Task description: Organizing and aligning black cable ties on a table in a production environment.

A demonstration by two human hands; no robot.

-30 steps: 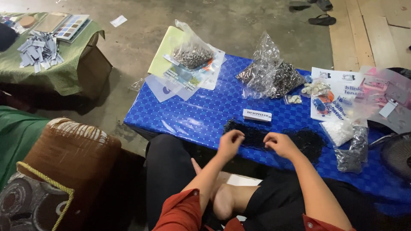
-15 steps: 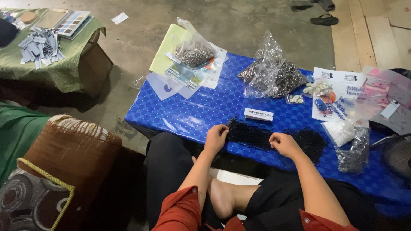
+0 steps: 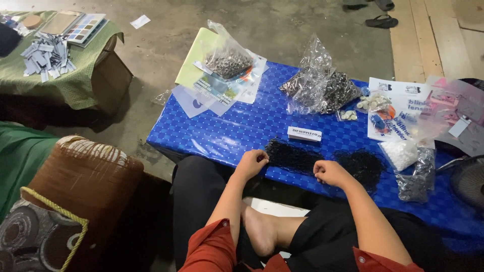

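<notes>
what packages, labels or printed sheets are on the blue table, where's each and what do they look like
Small white rectangular label box: table middle, beyond the hands, dark print.
Clear plastic bag of small grey metal rings: far left corner, on printed sheets.
Crumpled clear bag of dark metal parts: far middle.
White printed sheet with blue lettering: right side, under small bags.
Clear bag of white pieces: right, near edge.

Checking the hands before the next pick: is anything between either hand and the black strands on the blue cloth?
Nothing visible. The left hand and right hand each touch an end of the flat bundle of thin black strands; the small white rectangular box lies beyond it.
</notes>
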